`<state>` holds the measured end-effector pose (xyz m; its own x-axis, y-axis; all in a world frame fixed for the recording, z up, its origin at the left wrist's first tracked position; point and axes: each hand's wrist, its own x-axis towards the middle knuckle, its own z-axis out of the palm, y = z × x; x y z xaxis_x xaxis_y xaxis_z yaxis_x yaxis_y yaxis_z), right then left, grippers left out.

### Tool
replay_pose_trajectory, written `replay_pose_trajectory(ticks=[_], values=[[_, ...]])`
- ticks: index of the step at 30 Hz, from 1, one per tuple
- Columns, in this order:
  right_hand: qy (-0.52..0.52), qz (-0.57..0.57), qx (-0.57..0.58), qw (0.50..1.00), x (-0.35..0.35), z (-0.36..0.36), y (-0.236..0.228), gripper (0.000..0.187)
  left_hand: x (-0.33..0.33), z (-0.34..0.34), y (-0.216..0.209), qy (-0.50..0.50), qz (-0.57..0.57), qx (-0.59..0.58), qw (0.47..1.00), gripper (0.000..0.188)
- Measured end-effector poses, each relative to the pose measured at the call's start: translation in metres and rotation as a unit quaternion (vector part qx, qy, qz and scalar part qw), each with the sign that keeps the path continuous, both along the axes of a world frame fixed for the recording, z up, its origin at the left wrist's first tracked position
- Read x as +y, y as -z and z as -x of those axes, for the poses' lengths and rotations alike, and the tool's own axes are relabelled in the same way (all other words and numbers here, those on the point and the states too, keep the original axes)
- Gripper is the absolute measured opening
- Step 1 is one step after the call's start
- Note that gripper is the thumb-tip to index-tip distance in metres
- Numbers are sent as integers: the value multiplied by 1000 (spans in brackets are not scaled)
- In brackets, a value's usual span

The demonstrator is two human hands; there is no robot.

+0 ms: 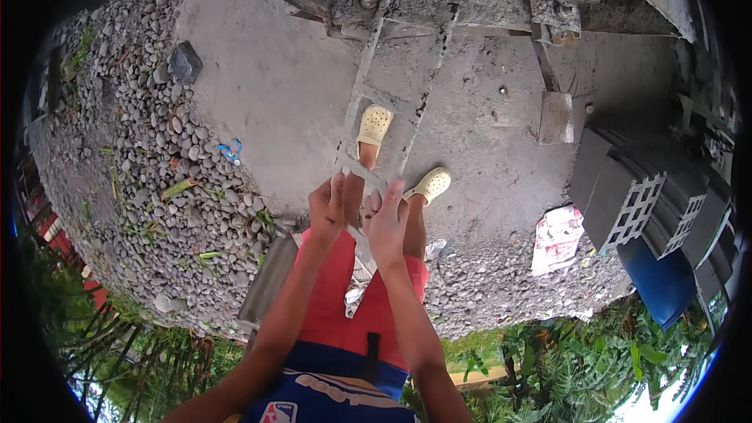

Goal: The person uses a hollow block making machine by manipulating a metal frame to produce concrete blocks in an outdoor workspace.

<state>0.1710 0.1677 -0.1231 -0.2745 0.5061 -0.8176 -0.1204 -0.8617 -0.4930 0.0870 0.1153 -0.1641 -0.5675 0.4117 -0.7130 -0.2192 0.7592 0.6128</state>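
Both my hands are raised in front of my red shorts, close together with a small gap between them. My left hand (327,205) is closed, its fingers curled in and one digit pointing forward; whether anything is inside is hidden. To its right, my right hand (385,223) has its fingers partly stretched and apart, and no object shows in it. Beyond the hands, my feet in cream perforated clogs (374,124) stand on the grey concrete (266,110), the right foot nearer than the left.
Heavy rusty metal framework (470,8) runs along the far side. Grey pebbles (157,180) cover the left, with a dark block (186,63) at their edge. Grey plastic chairs (627,196), a blue plastic piece (660,282) and a crumpled red-and-white sack (557,240) lie right.
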Motion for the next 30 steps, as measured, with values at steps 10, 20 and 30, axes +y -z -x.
replay_pose_trajectory(ticks=[10,20,30], values=[[14,-18,-22,999,-6,17,12,49,-2,12,8,39,-74,-25,996,45],[112,-29,1,993,3,24,-16,49,3,23,-15,66,-42,27,997,47],[194,-92,15,977,0,21,-41,48,29,14,-19,115,-132,35,984,44]])
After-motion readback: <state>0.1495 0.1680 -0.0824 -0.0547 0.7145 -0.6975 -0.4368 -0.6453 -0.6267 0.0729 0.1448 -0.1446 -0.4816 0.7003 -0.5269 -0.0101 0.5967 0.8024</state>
